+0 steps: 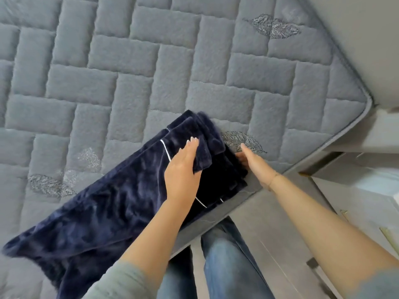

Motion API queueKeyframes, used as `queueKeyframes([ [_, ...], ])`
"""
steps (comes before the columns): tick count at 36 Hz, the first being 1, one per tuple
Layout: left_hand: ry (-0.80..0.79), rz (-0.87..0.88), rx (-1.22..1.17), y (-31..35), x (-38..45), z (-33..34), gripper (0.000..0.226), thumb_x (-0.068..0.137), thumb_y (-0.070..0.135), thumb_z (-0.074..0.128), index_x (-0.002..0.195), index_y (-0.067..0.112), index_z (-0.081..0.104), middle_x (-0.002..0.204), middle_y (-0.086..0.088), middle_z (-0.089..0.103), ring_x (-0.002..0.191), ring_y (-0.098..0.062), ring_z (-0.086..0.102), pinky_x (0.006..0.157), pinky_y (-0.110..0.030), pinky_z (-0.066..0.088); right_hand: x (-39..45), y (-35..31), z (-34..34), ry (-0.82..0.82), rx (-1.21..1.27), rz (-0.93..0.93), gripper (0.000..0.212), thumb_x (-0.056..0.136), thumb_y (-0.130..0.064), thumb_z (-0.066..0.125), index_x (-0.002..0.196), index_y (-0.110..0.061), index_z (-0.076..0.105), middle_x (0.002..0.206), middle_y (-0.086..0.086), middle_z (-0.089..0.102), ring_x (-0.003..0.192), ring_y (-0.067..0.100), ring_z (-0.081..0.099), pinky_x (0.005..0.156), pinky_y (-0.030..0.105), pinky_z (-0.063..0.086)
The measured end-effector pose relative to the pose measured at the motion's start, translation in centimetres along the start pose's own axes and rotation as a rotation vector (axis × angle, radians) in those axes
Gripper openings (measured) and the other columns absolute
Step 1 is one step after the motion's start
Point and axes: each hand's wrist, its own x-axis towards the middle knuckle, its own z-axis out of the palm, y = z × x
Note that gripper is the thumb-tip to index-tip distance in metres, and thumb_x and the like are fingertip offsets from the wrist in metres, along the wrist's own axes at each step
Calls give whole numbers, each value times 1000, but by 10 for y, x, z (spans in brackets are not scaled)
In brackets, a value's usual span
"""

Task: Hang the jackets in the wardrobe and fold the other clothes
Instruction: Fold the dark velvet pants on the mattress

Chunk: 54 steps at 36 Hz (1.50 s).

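Here your left hand (183,167) pinches a flap of the navy garment (103,203), which lies at 7 o'clock on the bed (133,67); your right hand (257,162) is spread flat beside it (the plush pile may slip, undoing the fold).

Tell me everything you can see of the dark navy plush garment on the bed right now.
The dark navy plush garment looks like soft velvety fleece with thin white piping. It lies stretched diagonally across the near corner of the grey quilted bed cover, its lower end blurred near the bottom left. Its upper end is partly folded over into layers. The left hand rests on top, gripping a folded flap. The right hand reaches in at the garment's right edge, fingers tucked beside or beneath it; whether they grip is unclear.
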Motion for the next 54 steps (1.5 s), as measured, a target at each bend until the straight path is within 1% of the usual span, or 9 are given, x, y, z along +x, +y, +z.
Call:
queueKeyframes([
  [8,-445,115,143,-6,-14,40,89,86,75,14,152,22,-13,152,10,-33,141,-8,-34,108,-30,-32,7,-3,1,-333,307,157,69,96,-67,17,122,-17,58,124,8,64,114,22,60,91,38,47],
  [14,-315,-241,-451,-3,-2,6,46,105,42,21,149,31,34,154,25,19,139,18,3,119,-27,-2,2,-15,20,-349,475,267,74,91,-73,27,96,-21,79,110,12,72,95,31,71,70,38,58],
  [19,-187,-429,-754,-9,-14,-56,31,103,38,40,114,44,68,132,25,53,131,0,40,113,-18,26,-21,-32,54,-380,585,148,60,100,-52,29,95,-19,79,103,10,73,99,27,68,78,31,57],
  [24,-147,-573,-1185,-49,-51,-127,48,92,59,43,107,25,74,120,-6,69,117,-27,61,101,-43,46,-71,-50,108,-778,586,148,60,93,-55,30,107,-18,75,105,10,72,98,27,66,87,32,53],
  [32,24,-665,-1415,-168,-160,-202,54,90,67,43,124,31,66,127,0,66,114,-19,64,79,-27,56,-122,-39,252,-1073,50,22,57,96,-61,24,147,-36,34,108,13,65,97,37,66,82,39,54],
  [42,230,-898,-1174,-244,-206,-167,52,76,54,74,124,42,58,120,16,67,118,-9,59,104,-43,44,-133,7,366,-785,-197,-41,51,102,-51,28,143,-23,40,113,13,70,104,29,68,80,39,58],
  [45,324,-868,-1201,-247,-200,-162,34,85,37,73,117,33,64,109,13,72,102,-7,67,94,-38,53,-140,14,357,-479,-294,-462,25,102,-21,45,119,-15,63,101,5,73,91,22,71,73,32,57],
  [49,374,-791,-1281,-253,-204,-172,25,86,32,72,110,34,67,105,13,73,96,-6,69,75,-20,57,-144,16,331,-60,-604,-1040,25,93,-5,58,114,-17,64,120,-2,60,115,10,54,102,27,41],
  [54,438,-752,-1355,-282,-240,-200,23,84,32,74,106,35,72,109,5,73,100,-12,70,76,-22,58,-143,21,355,-127,-923,-1239,54,92,-32,61,141,-17,48,154,4,33,144,25,27,119,47,21],
])
